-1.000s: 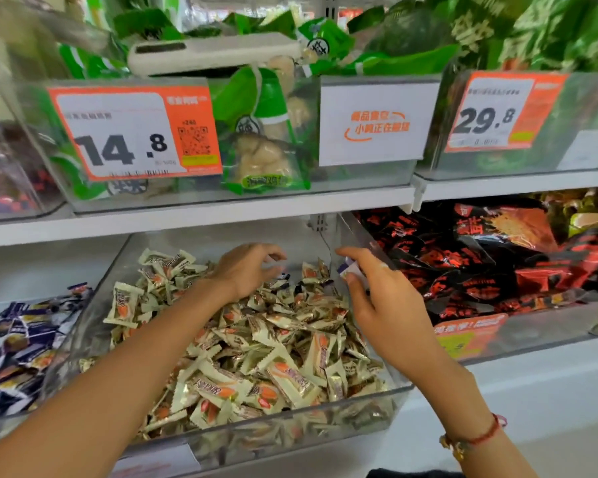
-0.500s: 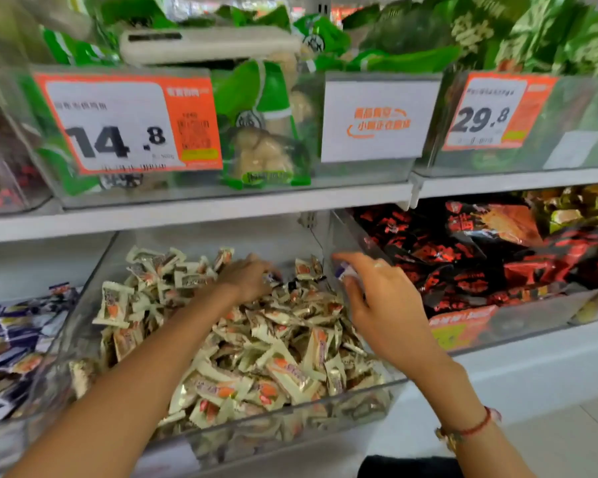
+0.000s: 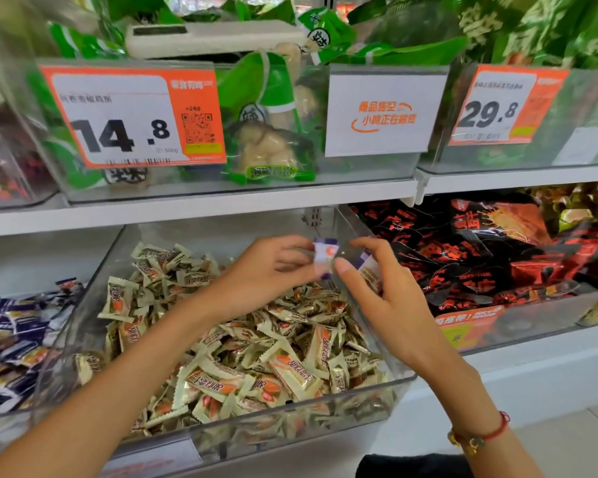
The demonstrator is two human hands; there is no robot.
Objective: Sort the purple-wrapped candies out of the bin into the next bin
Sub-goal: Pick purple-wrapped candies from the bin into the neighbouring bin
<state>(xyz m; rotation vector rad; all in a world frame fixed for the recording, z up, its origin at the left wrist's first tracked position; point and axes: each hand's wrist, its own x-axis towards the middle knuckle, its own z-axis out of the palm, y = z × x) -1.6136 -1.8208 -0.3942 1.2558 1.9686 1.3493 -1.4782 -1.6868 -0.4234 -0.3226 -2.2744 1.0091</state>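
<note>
A purple-wrapped candy [image 3: 325,254] is pinched between the fingers [image 3: 292,257] of the left hand [image 3: 266,270], held above the rear right part of the clear bin [image 3: 290,417]. The candy's long axis stands roughly upright, one purple crimped end up and the other down, with the white face and its orange mark turned toward the camera. The thumb of the right hand [image 3: 390,301] is touching or nearly touching the candy's lower end. A second purple-edged candy [image 3: 368,267] is held in the curled fingers [image 3: 370,244] of the right hand, mostly hidden behind them, so its direction cannot be told. A red cord bracelet [image 3: 480,438] with gold beads is worn on the right wrist.

Below the hands, the clear bin is heaped with cream-wrapped candies [image 3: 256,350] printed in orange. It is set on the lower level of a white shop shelf [image 3: 201,212]. In the next bin to the left [image 3: 49,381], purple-wrapped candies [image 3: 11,339] are piled. To the right, a bin of black and red packets [image 3: 497,250] is seen. On the shelf above, clear bins of green packets [image 3: 266,108] carry orange price tags marked 14.8 [image 3: 132,117] and 29.8 [image 3: 504,105], with a white sign [image 3: 384,112] between them. Pale floor [image 3: 580,439] is visible at the lower right.
</note>
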